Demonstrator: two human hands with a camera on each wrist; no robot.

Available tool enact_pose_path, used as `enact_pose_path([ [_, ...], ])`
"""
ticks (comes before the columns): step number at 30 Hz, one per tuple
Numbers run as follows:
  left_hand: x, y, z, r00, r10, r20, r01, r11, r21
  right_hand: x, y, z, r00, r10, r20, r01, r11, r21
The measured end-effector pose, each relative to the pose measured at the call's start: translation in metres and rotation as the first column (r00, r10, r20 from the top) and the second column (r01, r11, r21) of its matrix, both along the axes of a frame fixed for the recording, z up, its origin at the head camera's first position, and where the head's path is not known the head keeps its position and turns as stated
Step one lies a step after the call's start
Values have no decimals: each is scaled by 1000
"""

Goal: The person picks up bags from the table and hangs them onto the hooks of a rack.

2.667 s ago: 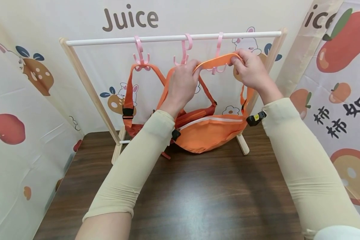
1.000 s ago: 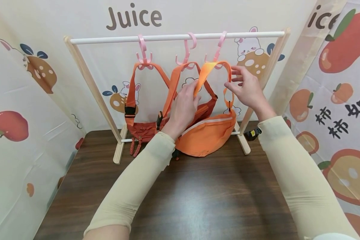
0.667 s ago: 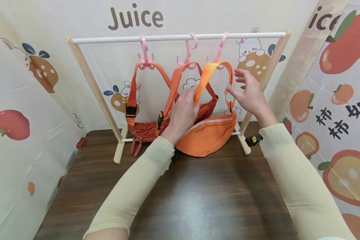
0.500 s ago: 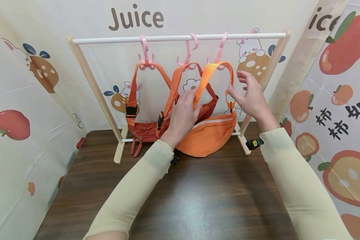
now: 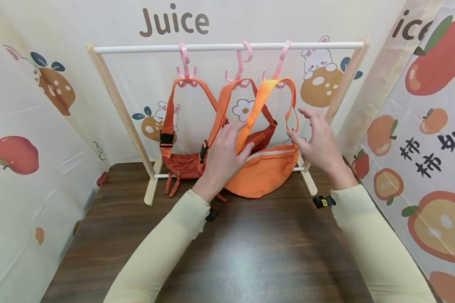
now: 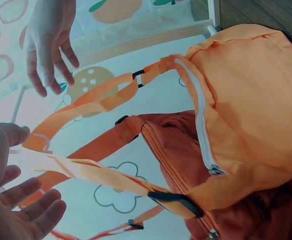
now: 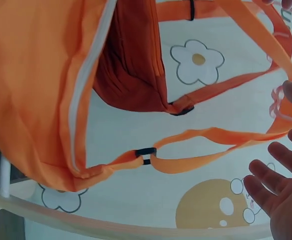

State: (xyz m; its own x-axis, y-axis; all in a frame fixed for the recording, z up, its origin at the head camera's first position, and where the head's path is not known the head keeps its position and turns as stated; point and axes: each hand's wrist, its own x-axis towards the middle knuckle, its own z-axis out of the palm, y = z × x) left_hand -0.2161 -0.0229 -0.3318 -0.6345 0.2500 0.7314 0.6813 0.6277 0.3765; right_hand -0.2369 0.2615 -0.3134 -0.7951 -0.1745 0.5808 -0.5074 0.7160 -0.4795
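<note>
An orange waist bag [image 5: 263, 179] with a white zipper hangs by its strap [image 5: 258, 103] from the right-hand pink hook [image 5: 281, 61]. Beside the strap's left side is my left hand [image 5: 223, 155], fingers spread and relaxed; the left wrist view shows its palm [image 6: 21, 205] with nothing in it. My right hand [image 5: 322, 145] is just right of the strap's other side, its fingers loosely bent and holding nothing in the right wrist view. Partly behind the orange bag, a rust-red bag [image 7: 133, 65] hangs from the middle hook [image 5: 239, 63].
Another rust-red bag [image 5: 183, 165] with a black buckle hangs from the left hook [image 5: 184, 59]. All hooks sit on the white rod [image 5: 136, 49] of a wooden rack, whose feet stand on a dark wooden table [image 5: 250, 248]. Fruit-printed cloth surrounds it.
Both hands held the strap up at the right hook earlier. It now hangs on that hook, and the two hands have let go, lowered and drawn slightly apart.
</note>
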Motion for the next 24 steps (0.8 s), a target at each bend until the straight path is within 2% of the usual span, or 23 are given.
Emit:
enact_pose_path([
  [5,10,-12,-10,1000,0,-10,0,1000,2,14,-2,-15,1000,16,7,-17,999,51],
  [13,31,-35,-22,1000,7,12,-7,999,34,38,-7,-39,999,36,-4,-35,987,159],
  [19,44,-57,-36,999,48,20,-48,999,-2,55,-9,-64,999,11,31,-17,980,199],
  [24,52,-76,-50,995,88,37,-87,996,-25,66,-11,-77,998,-21,63,6,973,231],
])
